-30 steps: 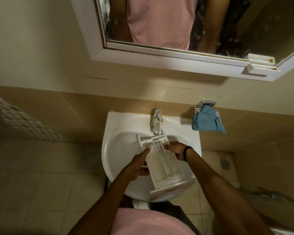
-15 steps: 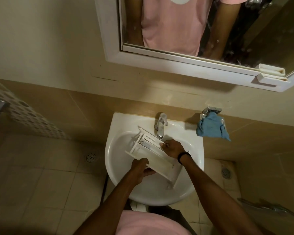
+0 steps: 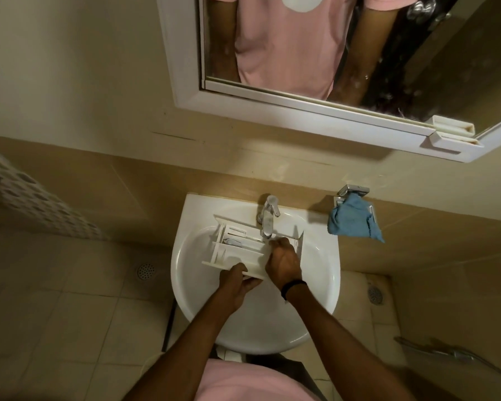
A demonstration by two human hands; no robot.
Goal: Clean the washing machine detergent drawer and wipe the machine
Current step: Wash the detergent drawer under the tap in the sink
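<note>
Lying in sink (image 3: pixel 185 256) under tap (image 3: pixel 268 218): detergent drawer (image 3: pixel 237 250) w/ long axis approx. left-right, open side up. Left grip (image 3: pixel 235 277) pinched near edge; right grip (image 3: pixel 282 263) curled over right end, nearer tap. Blue cloth (image 3: pixel 352 219) hung far right.

**A:** Entry one, obstructions over the basin (image 3: pixel 185 285)?

**B:** Tap (image 3: pixel 268 218) at the back rim, spout reaching over the far side of the drawer (image 3: pixel 237 250). The drawer lies crosswise, filling the bowl's far half.

**A:** Hands?

**B:** Left hand (image 3: pixel 235 282) grips the drawer's near edge. Right hand (image 3: pixel 282 261) has its fingers curled over the drawer's right part, just under the spout tip. Both forearms cross the near rim.

**A:** Entry two, open room?

**B:** The bowl's near half, between and beside the forearms. Also a strip of bowl left of the drawer.

**A:** Surroundings?

**B:** Blue cloth (image 3: pixel 352 221) hanging on the wall right of the basin, apart from its rim. Mirror cabinet (image 3: pixel 272 108) on the wall above the tap.
</note>
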